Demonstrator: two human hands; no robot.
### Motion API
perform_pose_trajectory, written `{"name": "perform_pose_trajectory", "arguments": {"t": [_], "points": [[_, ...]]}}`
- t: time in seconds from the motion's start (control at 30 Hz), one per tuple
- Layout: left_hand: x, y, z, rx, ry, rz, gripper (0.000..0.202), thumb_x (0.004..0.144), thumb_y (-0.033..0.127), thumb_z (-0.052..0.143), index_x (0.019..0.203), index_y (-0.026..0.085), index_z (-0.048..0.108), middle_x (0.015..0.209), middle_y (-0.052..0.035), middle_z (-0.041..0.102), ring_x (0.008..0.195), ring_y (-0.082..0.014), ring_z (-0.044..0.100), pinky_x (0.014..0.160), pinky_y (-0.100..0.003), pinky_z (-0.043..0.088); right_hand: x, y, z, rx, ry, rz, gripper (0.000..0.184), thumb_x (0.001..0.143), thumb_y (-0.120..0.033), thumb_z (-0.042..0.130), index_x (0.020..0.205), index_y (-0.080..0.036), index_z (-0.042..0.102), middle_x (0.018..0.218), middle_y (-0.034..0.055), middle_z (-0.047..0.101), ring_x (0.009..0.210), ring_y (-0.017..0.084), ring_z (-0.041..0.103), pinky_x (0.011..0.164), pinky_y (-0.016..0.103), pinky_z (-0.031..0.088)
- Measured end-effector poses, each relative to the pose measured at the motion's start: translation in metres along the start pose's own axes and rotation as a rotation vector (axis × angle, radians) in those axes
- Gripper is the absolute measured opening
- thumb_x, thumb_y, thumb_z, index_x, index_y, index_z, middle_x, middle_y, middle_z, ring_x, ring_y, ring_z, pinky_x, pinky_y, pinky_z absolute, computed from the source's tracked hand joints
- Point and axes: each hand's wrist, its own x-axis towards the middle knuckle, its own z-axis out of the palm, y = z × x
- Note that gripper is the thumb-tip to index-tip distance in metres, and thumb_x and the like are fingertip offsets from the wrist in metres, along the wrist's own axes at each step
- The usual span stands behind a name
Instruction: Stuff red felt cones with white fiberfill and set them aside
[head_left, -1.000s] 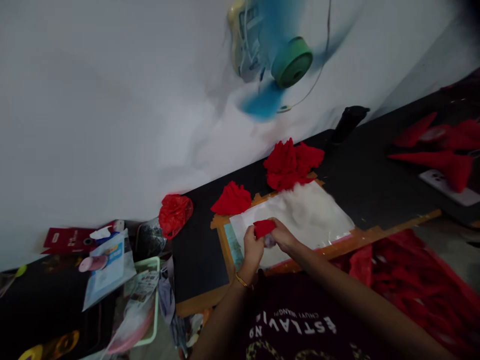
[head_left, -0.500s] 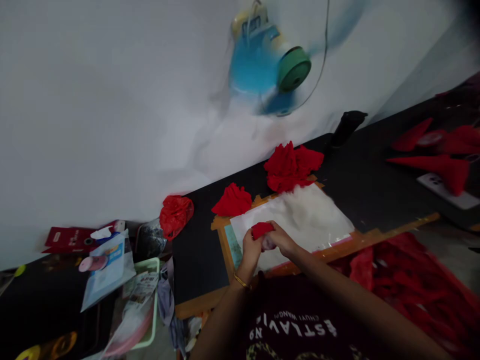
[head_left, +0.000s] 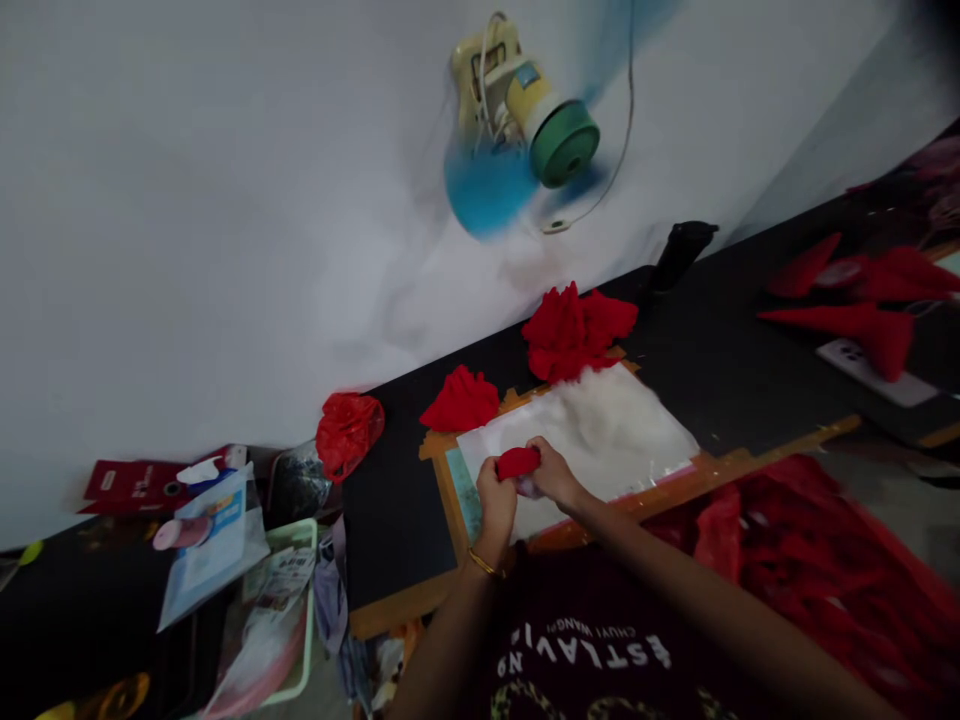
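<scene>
Between my two hands is a small red cloth piece [head_left: 517, 462], held above the near left part of a white sheet. My left hand [head_left: 493, 495] is closed on its left side, and my right hand [head_left: 553, 472] grips its right side. Something pale shows just below the cloth between my hands; I cannot make out what it is. A mound of white fluffy stuffing [head_left: 611, 415] lies on the white sheet [head_left: 487, 440] beyond my hands. Behind it are a larger heap of red cloth pieces [head_left: 574, 335] and a smaller red pile [head_left: 461, 400].
The black table [head_left: 397, 520] has brown tape along its edge. A red plastic bag [head_left: 349, 432] sits at its left corner, a black cup [head_left: 682, 255] at the back. Red cones [head_left: 847, 325] and a phone [head_left: 874, 372] lie right. A large red bag [head_left: 817, 570] is below. A fan [head_left: 562, 145] spins above.
The red cloth between my hands looks stretched wider and flatter, and less of the pale part shows. The whole view has shifted slightly; both hands still hold the cloth.
</scene>
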Motion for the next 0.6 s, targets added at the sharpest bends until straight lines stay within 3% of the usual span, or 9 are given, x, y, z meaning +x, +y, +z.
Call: {"name": "perform_pose_trajectory", "arguments": {"t": [0.13, 0.23, 0.33, 0.43, 0.53, 0.6], "points": [[-0.004, -0.003, 0.0, 0.01, -0.001, -0.017, 0.024, 0.063, 0.001, 0.053, 0.08, 0.018, 0.06, 0.077, -0.0009, 0.062, 0.078, -0.0173, 0.057, 0.077, -0.028, 0.044, 0.001, -0.001, -0.007, -0.134, 0.071, -0.156, 0.028, 0.052, -0.016, 0.048, 0.079, -0.022, 0.051, 0.075, -0.0031, 0.057, 0.073, 0.017, 0.053, 0.067, 0.026, 0.041], [-0.01, -0.001, -0.006, -0.18, -0.238, -0.051, 0.037, 0.061, 0.007, 0.069, 0.096, 0.018, 0.061, 0.093, -0.0048, 0.067, 0.089, -0.0196, 0.06, 0.085, -0.032, 0.046, 0.001, -0.003, -0.018, -0.102, 0.072, -0.248, 0.033, 0.056, -0.017, 0.051, 0.088, -0.022, 0.054, 0.083, -0.0006, 0.061, 0.077, 0.018, 0.056, 0.07, 0.028, 0.045], [-0.011, 0.007, -0.017, -0.522, -0.423, -0.196, 0.063, 0.059, 0.026, 0.083, 0.116, 0.02, 0.057, 0.115, -0.0109, 0.065, 0.099, -0.0221, 0.063, 0.088, -0.034, 0.048, -0.001, -0.012, -0.027, -0.097, 0.032, -0.415, 0.034, 0.065, -0.018, 0.052, 0.099, -0.021, 0.057, 0.096, 0.0038, 0.065, 0.086, 0.02, 0.059, 0.076, 0.031, 0.047], [-0.003, 0.02, -0.019, -0.777, -0.36, -0.353, 0.056, 0.069, 0.05, 0.076, 0.113, 0.019, 0.059, 0.115, -0.0127, 0.066, 0.102, -0.024, 0.064, 0.087, -0.035, 0.05, -0.004, -0.026, -0.024, -0.192, -0.062, -0.587, 0.034, 0.074, -0.015, 0.05, 0.106, -0.022, 0.059, 0.106, 0.0062, 0.065, 0.094, 0.021, 0.06, 0.082, 0.034, 0.049], [0.013, 0.028, -0.013, -0.865, -0.222, -0.376, 0.042, 0.072, 0.05, 0.071, 0.097, 0.017, 0.062, 0.104, -0.0107, 0.069, 0.1, -0.0233, 0.065, 0.087, -0.035, 0.051, -0.008, -0.038, -0.02, -0.35, -0.108, -0.754, 0.041, 0.077, -0.013, 0.054, 0.117, -0.022, 0.059, 0.119, 0.0089, 0.062, 0.108, 0.024, 0.057, 0.093, 0.041, 0.047], [0.025, 0.03, -0.012, -0.903, -0.14, -0.317, 0.036, 0.073, 0.049, 0.069, 0.088, 0.018, 0.061, 0.096, -0.0078, 0.068, 0.096, -0.0215, 0.066, 0.088, -0.035, 0.051, -0.012, -0.041, -0.025, -0.43, -0.018, -0.818, 0.042, 0.079, -0.016, 0.058, 0.121, -0.022, 0.058, 0.124, 0.0113, 0.06, 0.115, 0.028, 0.054, 0.099, 0.047, 0.045]]}}
